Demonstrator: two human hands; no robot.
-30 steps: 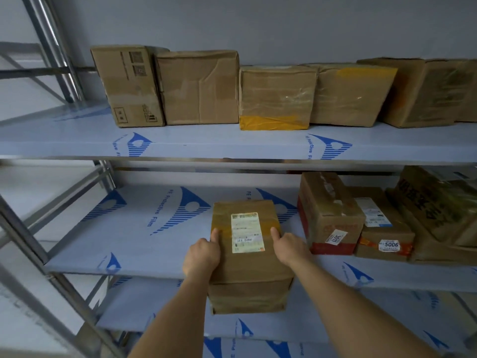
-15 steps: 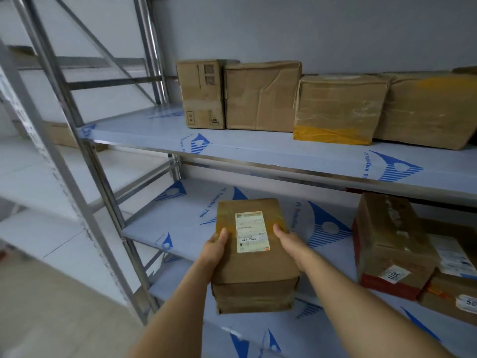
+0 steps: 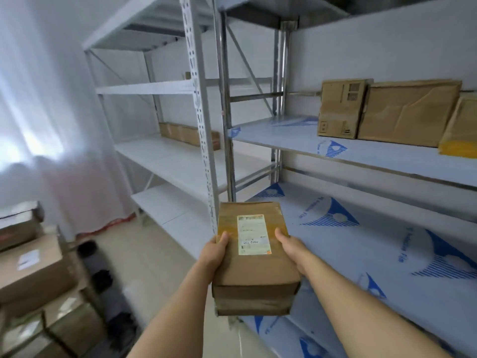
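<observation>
Box (image 3: 258, 270) is up in the air just off the front edge of the shelf (image 3: 361, 254), long side running straight away from the person. Left hand (image 3: 215, 251) and right hand (image 3: 291, 248) each clamp one side, thumbs on top. Label (image 3: 253, 234) faces up.

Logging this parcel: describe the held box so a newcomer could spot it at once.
Find the film-covered metal rack on the right. In front of its lower shelf, the left hand and right hand grip a brown cardboard box by its sides. Unlike the shelved boxes, it hangs in mid-air with a white label facing up.
</observation>
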